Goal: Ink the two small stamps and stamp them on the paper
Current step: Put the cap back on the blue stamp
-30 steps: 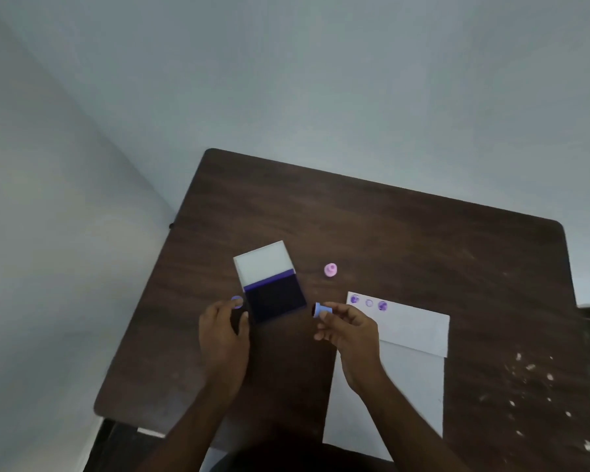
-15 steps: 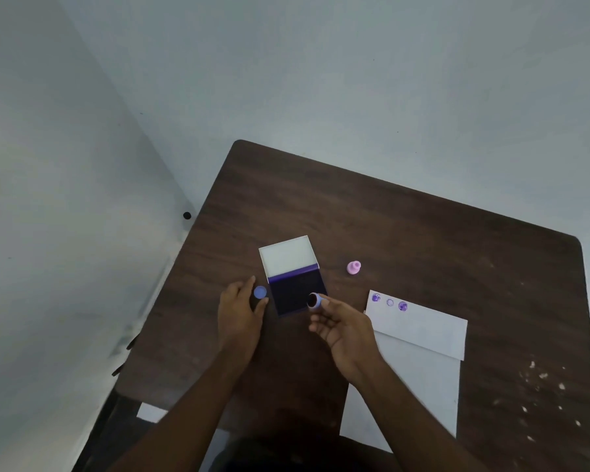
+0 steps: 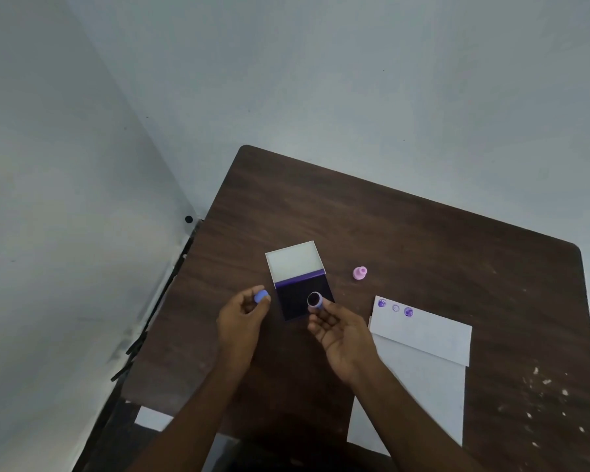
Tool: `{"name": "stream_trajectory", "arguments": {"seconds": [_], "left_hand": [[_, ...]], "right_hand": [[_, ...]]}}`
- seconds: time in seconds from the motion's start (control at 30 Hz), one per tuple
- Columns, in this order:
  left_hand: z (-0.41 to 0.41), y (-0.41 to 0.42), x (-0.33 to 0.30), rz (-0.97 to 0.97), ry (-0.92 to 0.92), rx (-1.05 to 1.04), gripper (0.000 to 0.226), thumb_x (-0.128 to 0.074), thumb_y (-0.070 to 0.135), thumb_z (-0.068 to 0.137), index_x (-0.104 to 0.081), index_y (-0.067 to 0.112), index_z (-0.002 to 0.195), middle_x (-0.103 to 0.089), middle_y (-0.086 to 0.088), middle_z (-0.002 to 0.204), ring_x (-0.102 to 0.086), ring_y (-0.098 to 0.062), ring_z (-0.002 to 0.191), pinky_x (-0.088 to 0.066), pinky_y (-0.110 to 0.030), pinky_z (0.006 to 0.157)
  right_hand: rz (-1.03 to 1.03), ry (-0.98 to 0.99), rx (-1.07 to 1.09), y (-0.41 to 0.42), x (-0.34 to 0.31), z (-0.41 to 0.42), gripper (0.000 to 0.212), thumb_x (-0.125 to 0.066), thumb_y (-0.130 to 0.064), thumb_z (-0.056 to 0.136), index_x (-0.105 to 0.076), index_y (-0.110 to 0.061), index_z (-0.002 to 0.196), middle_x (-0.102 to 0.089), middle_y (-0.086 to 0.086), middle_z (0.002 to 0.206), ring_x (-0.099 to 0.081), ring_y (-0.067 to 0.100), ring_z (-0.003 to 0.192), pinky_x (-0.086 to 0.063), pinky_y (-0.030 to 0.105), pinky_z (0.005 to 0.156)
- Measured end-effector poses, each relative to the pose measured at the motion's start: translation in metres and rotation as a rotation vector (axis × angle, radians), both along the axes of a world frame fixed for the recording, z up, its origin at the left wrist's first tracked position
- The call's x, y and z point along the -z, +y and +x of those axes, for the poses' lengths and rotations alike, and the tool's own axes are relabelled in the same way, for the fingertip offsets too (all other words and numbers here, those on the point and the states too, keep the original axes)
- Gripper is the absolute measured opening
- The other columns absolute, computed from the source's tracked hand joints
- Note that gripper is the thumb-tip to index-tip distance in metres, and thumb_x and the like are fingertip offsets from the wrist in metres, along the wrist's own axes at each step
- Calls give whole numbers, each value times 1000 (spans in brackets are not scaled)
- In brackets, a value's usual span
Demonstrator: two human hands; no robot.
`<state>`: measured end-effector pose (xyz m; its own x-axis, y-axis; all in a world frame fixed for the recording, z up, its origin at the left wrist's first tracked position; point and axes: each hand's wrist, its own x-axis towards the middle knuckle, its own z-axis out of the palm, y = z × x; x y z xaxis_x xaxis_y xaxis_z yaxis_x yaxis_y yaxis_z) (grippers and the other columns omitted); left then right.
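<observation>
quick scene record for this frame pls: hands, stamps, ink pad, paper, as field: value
left hand: pinches a blue cap, left of the ink pad
right hand: holds a small blue stamp at the fingertips, dark face turned toward the camera, over the pad
ink pad: open, dark ink surface, white lid folded back
pink stamp: upright on the table, untouched, right of the pad
paper: white, right of the hands, three purple marks along its far edge
</observation>
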<state>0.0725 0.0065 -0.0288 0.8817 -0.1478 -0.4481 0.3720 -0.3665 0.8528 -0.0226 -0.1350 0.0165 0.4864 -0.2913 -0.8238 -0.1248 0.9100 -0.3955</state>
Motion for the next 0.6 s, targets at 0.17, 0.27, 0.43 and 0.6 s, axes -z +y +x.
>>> {"name": "stream_trajectory", "arguments": {"seconds": [0.17, 0.27, 0.43, 0.6], "left_hand": [[3, 2, -19, -351, 283, -127, 24, -68, 13, 84, -69, 11, 108, -71, -5, 84, -59, -13, 74, -52, -31, 76], [6, 4, -26, -512, 405, -114, 27, -67, 9, 83, -67, 6, 110, -75, -9, 95, -68, -19, 83, -56, -30, 78], [9, 5, -31, -586, 446, -99, 28, -63, 5, 85, -65, 6, 113, -73, -13, 103, -71, -23, 88, -59, -28, 78], [11, 4, -28, -488, 394, -34, 25, -61, 15, 89, -68, 12, 114, -74, -5, 88, -59, -10, 74, -52, -28, 74]], "right_hand": [[7, 1, 0, 3, 1, 2, 22, -67, -9, 82, -69, 1, 102, -72, 17, 88, -68, 25, 79, -57, 34, 71], [8, -2, -3, 4, 1, 4, 21, -66, -9, 82, -69, 1, 101, -71, 16, 86, -67, 24, 77, -55, 34, 71], [14, 1, -11, 7, 1, 6, 25, -64, -9, 84, -68, 1, 106, -70, 17, 89, -67, 24, 78, -55, 34, 71], [23, 5, -1, 8, 0, 10, 20, -64, -9, 84, -69, 0, 101, -70, 16, 87, -66, 24, 80, -54, 35, 76]]}}
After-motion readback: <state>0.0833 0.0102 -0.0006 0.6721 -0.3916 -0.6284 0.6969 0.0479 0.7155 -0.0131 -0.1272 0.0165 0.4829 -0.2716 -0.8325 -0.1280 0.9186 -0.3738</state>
